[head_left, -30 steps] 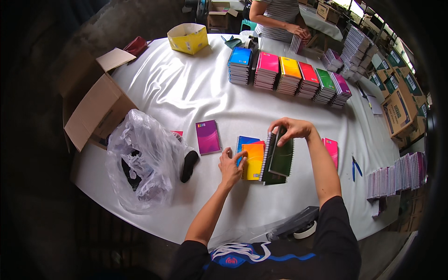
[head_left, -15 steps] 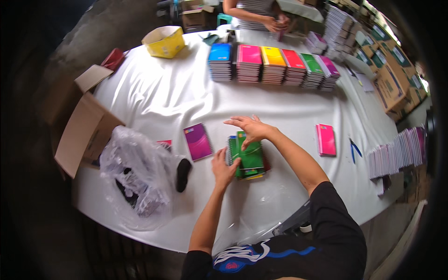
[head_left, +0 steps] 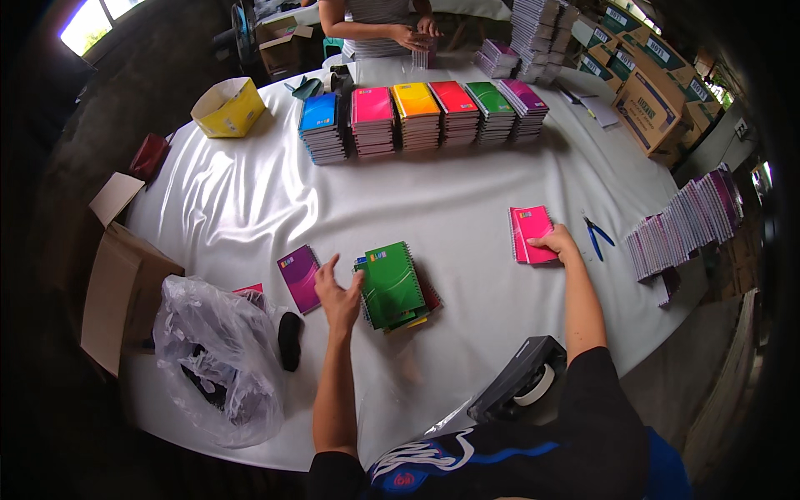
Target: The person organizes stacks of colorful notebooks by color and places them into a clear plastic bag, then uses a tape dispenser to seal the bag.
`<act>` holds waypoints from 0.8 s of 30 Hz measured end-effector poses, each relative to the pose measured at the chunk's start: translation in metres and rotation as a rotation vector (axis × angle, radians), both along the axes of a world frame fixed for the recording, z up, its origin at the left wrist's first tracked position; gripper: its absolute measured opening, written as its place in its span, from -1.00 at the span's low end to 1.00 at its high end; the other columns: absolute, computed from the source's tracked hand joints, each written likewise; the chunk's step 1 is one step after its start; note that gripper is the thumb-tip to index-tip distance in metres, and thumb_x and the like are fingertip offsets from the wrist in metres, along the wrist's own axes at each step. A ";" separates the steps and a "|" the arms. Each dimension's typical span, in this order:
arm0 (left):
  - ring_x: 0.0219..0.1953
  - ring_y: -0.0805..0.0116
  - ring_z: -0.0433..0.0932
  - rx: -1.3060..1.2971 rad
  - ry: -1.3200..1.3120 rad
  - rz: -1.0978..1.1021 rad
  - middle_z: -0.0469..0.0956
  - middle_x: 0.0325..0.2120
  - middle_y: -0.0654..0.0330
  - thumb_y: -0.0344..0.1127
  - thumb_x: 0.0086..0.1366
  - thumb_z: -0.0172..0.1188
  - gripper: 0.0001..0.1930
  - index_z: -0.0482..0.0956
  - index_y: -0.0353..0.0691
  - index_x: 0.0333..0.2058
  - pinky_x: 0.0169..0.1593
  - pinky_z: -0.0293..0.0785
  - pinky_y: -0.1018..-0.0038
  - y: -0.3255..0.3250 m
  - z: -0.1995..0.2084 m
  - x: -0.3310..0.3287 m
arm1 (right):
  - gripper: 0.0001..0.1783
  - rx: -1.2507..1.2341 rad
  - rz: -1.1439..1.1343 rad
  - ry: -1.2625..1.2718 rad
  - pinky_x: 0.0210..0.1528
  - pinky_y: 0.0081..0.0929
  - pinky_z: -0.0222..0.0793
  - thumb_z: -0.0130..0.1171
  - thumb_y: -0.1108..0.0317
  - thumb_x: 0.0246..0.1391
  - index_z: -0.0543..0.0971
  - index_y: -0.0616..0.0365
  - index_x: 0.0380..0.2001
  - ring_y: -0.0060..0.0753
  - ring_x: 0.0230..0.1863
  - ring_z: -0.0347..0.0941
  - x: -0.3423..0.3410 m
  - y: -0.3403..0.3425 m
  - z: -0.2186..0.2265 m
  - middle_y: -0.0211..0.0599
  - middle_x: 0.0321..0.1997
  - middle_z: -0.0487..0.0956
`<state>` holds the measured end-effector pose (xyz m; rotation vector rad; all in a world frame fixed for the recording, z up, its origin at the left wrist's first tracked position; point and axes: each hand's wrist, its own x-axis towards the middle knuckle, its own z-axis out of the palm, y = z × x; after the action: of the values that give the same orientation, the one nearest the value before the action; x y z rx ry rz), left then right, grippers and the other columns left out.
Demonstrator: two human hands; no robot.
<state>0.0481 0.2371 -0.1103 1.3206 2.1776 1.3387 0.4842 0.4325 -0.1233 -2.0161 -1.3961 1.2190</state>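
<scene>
- A person's right hand (head_left: 553,242) is gripping pink notebooks (head_left: 528,225) at their right edge on the white-covered tabletop (head_left: 442,196), the thumb lying across the cover and the fingers bending out of sight.
- The left hand (head_left: 340,300) is opening wide, thumb and fingers spreading apart and holding nothing, just beside a green notebook (head_left: 393,283); whether the thumb is touching its spiral edge, one cannot tell.
- The green notebook is resting atop a small, uneven pile (head_left: 419,323), with blue showing at the upper left and yellow and dark red peeking out at the lower right.
- A purple notebook (head_left: 298,277) is lying tilted to the left of that hand, near a black object (head_left: 290,340) and a crumpled clear plastic bag (head_left: 260,371).
- Blue-handled pliers (head_left: 595,240) are lying to the right of the pink notebooks; a long row of spiral notebooks (head_left: 687,225) is running along the tabletop's right edge.
- Across the tabletop, six notebook stacks (head_left: 418,121) are standing in blue, pink, yellow, red, green and purple.
- Behind them, a co-worker in a striped top (head_left: 379,17) is handling notebooks (head_left: 422,58).
</scene>
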 end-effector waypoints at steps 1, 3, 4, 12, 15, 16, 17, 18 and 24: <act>0.01 0.04 0.31 0.008 -0.006 -0.012 0.37 -0.07 -0.01 -0.28 0.01 0.28 -0.50 0.43 -0.21 -0.02 0.09 0.22 0.26 0.000 0.003 0.004 | -0.50 0.031 0.008 0.062 -0.19 -0.43 0.48 0.43 0.54 -0.40 0.53 0.35 -0.25 -0.39 -0.31 0.55 -0.006 -0.003 0.002 -0.19 -0.31 0.60; -0.11 0.20 0.42 0.053 0.028 -0.079 0.41 -0.13 0.08 -0.24 0.01 0.32 -0.49 0.46 -0.17 -0.02 -0.03 0.36 0.37 0.001 0.005 0.013 | -0.64 0.095 0.023 0.181 -0.19 -0.42 0.49 0.41 0.57 -0.39 0.58 0.32 -0.37 -0.38 -0.36 0.56 -0.015 -0.011 0.013 -0.22 -0.40 0.61; -0.15 0.24 0.46 0.045 0.026 -0.096 0.45 -0.16 0.11 -0.24 0.04 0.29 -0.55 0.49 -0.15 -0.05 -0.09 0.40 0.43 0.001 0.009 0.016 | -0.60 0.042 0.028 0.127 -0.20 -0.46 0.49 0.39 0.57 -0.34 0.56 0.30 -0.30 -0.41 -0.32 0.56 -0.021 -0.013 0.029 -0.23 -0.33 0.61; -0.20 0.43 0.52 -0.112 -1.134 -0.277 0.54 -0.19 0.13 -0.11 0.20 0.19 -0.44 0.34 -0.31 0.10 -0.17 0.42 0.52 -0.009 0.047 0.037 | -0.50 -0.134 0.396 0.752 -0.19 -0.48 0.50 0.39 0.35 -0.18 0.45 0.26 -0.14 -0.51 -0.28 0.52 -0.163 -0.070 0.074 -0.34 -0.23 0.56; -0.19 0.44 0.51 -0.001 -0.856 -0.364 0.51 -0.14 0.13 -0.22 0.24 0.15 -0.57 0.36 -0.31 0.02 -0.15 0.44 0.53 -0.012 0.037 0.049 | -0.50 -0.197 0.554 0.903 -0.05 -0.48 0.42 0.32 0.35 -0.08 0.40 0.23 -0.05 -0.50 -0.11 0.46 -0.217 -0.100 0.071 -0.29 -0.13 0.53; -0.19 0.48 0.51 0.042 -0.820 -0.321 0.52 -0.17 0.15 -0.28 0.25 0.13 -0.67 0.40 -0.32 -0.06 -0.16 0.45 0.54 -0.013 0.033 0.047 | -0.48 -0.227 0.526 0.906 -0.03 -0.47 0.41 0.29 0.34 -0.05 0.37 0.24 -0.02 -0.48 -0.09 0.45 -0.225 -0.103 0.074 -0.26 -0.11 0.51; -0.20 0.45 0.51 0.027 -0.793 -0.281 0.51 -0.17 0.13 -0.28 0.25 0.13 -0.66 0.40 -0.32 -0.06 -0.14 0.45 0.51 -0.014 0.030 0.044 | -0.46 -0.258 0.498 0.909 -0.02 -0.45 0.40 0.27 0.34 -0.03 0.34 0.25 0.01 -0.47 -0.07 0.43 -0.231 -0.105 0.079 -0.24 -0.09 0.50; -0.20 0.41 0.51 0.011 -0.769 -0.246 0.50 -0.18 0.11 -0.29 0.24 0.12 -0.66 0.41 -0.33 -0.05 -0.13 0.44 0.48 -0.014 0.024 0.042 | -0.46 -0.211 0.505 0.881 -0.03 -0.44 0.40 0.25 0.35 -0.02 0.32 0.25 0.02 -0.46 -0.07 0.43 -0.232 -0.104 0.074 -0.21 -0.09 0.49; -0.12 0.06 0.38 -0.200 0.082 -0.024 0.37 -0.17 -0.05 -0.23 0.16 0.17 -0.48 0.32 -0.31 0.06 0.00 0.31 0.26 -0.026 0.006 0.040 | -0.38 0.134 0.600 0.196 -0.12 -0.40 0.42 0.25 0.28 -0.07 0.29 0.18 0.07 -0.29 -0.15 0.49 -0.243 -0.109 0.034 -0.05 -0.16 0.51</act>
<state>0.0879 0.2113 -0.1046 1.3414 2.2729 1.0433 0.2408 0.3232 -0.0894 -1.3787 -1.9914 1.4575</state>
